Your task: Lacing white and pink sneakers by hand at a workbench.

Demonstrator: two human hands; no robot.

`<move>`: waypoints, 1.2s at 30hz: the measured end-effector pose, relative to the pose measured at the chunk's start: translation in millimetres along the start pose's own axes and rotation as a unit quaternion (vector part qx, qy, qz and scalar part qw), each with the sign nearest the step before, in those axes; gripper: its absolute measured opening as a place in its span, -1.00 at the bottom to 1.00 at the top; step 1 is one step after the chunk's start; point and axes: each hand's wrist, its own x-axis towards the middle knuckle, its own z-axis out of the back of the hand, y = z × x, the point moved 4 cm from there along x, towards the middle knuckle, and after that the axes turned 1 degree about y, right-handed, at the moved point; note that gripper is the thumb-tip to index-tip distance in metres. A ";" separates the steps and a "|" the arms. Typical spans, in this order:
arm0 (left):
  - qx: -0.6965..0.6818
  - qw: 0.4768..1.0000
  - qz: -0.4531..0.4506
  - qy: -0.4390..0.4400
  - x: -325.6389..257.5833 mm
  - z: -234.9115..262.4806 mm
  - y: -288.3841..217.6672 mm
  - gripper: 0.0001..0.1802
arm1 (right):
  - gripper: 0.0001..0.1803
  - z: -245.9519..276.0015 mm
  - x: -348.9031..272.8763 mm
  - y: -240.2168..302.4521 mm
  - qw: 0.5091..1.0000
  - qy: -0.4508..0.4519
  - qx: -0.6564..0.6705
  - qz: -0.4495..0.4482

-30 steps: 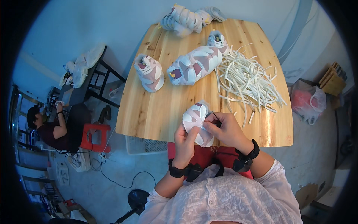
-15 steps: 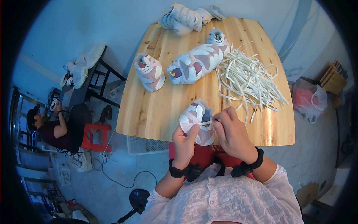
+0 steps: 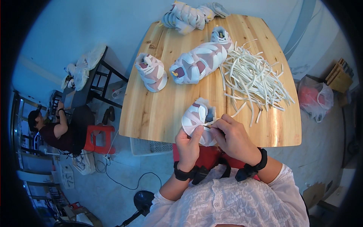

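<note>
White and pink sneaker [image 3: 197,119] at lower centre of the frame, over the near edge of the wooden table [image 3: 159,109]. Gripped from below by the left hand [image 3: 188,145], fingers closed around its side. Right hand [image 3: 233,137] just right of it, fingertips pinched together on a white lace [image 3: 210,123] at the shoe's opening. Heap of white laces [image 3: 253,81] right of centre. Two more sneakers [image 3: 152,72] above, another pile [image 3: 191,13] at top. Seated person [image 3: 53,130] far left.
</note>
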 end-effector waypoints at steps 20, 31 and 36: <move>0.247 0.951 -0.182 0.043 5.9 1.2 3.7 -0.82 | -0.88 -28.9 5.0 -48.4 0.954 0.126 0.190 -0.196; 0.354 0.898 -0.259 0.033 13.0 -16.2 -5.4 -0.84 | -0.95 -31.7 11.4 -44.8 0.970 0.055 0.146 -0.186; 0.348 0.898 -0.268 0.010 13.3 -17.8 -2.7 -0.84 | -0.88 -32.4 11.1 -41.5 0.997 -0.049 0.048 0.020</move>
